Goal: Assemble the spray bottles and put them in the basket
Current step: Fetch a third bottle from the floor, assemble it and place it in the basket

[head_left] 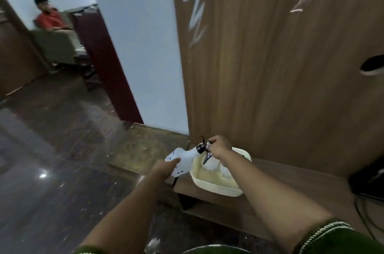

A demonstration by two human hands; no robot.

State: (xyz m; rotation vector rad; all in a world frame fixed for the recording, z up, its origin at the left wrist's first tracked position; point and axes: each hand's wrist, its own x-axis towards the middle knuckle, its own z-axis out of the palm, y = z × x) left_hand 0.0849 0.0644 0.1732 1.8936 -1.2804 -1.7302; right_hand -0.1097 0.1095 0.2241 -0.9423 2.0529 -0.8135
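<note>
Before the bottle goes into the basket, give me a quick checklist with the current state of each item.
1. Left hand grips the bottle body: ok.
2. Right hand is on the black spray head at the neck: ok.
3. Spray head fully screwed tight: cannot tell, the frame is blurred.
4. Basket sits within reach on the wooden shelf, just right of the bottle: ok.
5. Room in the basket: ok, white items lie at its back, the front floor looks bare.
6. Bottle over the basket: not ok, it is held mostly left of the rim.
</note>
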